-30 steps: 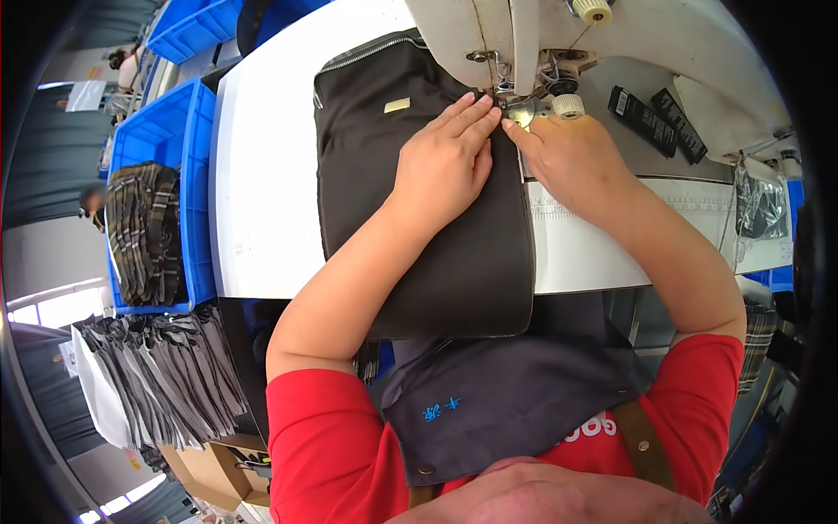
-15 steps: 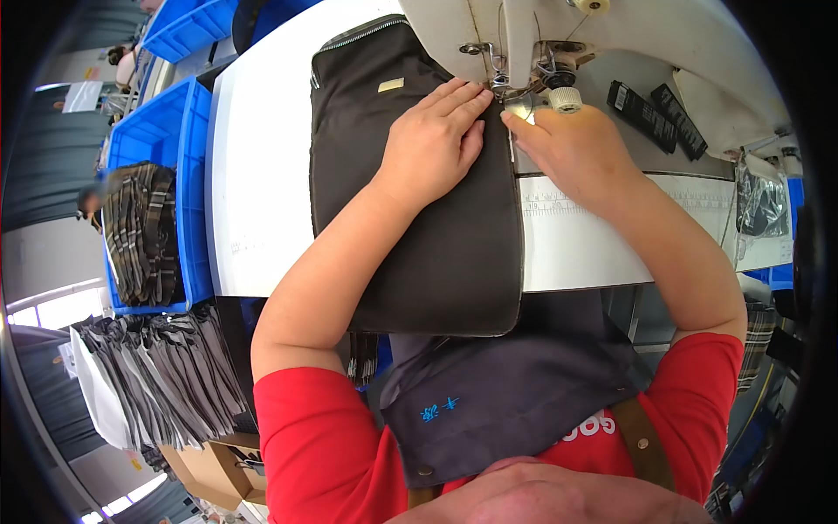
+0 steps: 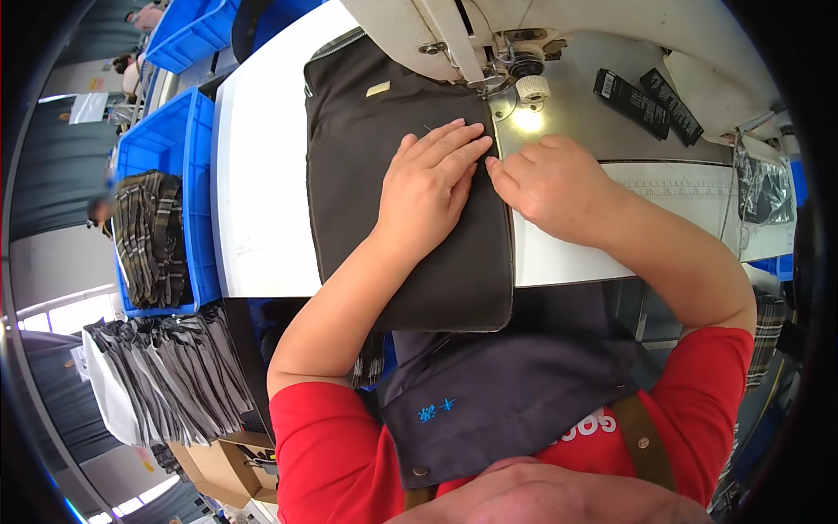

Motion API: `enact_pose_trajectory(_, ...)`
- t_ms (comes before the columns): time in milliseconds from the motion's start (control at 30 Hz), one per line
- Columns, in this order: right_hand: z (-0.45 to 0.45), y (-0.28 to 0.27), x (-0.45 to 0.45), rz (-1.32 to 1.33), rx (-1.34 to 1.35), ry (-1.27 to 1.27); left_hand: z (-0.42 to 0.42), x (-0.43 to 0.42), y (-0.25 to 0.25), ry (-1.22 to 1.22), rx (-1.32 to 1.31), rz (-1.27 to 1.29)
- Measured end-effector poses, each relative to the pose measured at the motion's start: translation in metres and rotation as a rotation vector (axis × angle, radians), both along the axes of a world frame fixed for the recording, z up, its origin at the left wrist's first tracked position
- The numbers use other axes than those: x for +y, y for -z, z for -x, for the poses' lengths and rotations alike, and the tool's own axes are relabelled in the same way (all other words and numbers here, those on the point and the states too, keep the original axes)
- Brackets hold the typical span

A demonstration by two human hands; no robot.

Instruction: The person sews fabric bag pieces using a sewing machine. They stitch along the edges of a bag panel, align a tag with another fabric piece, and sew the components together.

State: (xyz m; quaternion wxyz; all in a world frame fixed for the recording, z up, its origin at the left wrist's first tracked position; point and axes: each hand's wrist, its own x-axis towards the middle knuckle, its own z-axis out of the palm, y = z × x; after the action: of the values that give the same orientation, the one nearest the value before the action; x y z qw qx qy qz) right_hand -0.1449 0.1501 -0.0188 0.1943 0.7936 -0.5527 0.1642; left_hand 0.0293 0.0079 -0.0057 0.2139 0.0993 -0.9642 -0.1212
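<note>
A dark fabric panel [image 3: 410, 271] with a zip along its far edge and a small gold-coloured label [image 3: 378, 89] lies under the sewing machine head [image 3: 454, 39]. My left hand [image 3: 429, 179] rests on it, fingers stretched out and pointing to its right edge. Beside that edge, my right hand [image 3: 554, 188] is curled closed, thumb and forefinger at the fabric's border just short of the needle area. The fingertips' grip on the border is partly hidden. The presser foot [image 3: 491, 90] stands at the panel's right edge, close to a lit spot on the metal plate.
Two black printed tags [image 3: 632, 103] lie on the machine bed, near a plastic-wrapped packet [image 3: 765, 190]. A printed ruler [image 3: 672, 186] runs along the table. On the left, a blue crate [image 3: 199, 201] holds plaid fabric, with grey pieces [image 3: 166, 375] hanging below.
Both hands have moved back from the needle toward my body along the panel's right edge. My right hand has left the presser foot area and curled further. The view has shifted slightly.
</note>
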Motion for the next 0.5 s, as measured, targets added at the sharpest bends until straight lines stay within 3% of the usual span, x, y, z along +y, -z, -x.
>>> enact_pose_trajectory(300,-0.008,-0.017,0.007,-0.156,-0.153,0.065,-0.006,0.000,0.001,0.055,-0.005,-0.029)
enact_pose_trajectory(500,-0.007,-0.023,0.009,-0.214,-0.077,0.104,-0.004,0.005,0.003,0.016,0.014,-0.041)
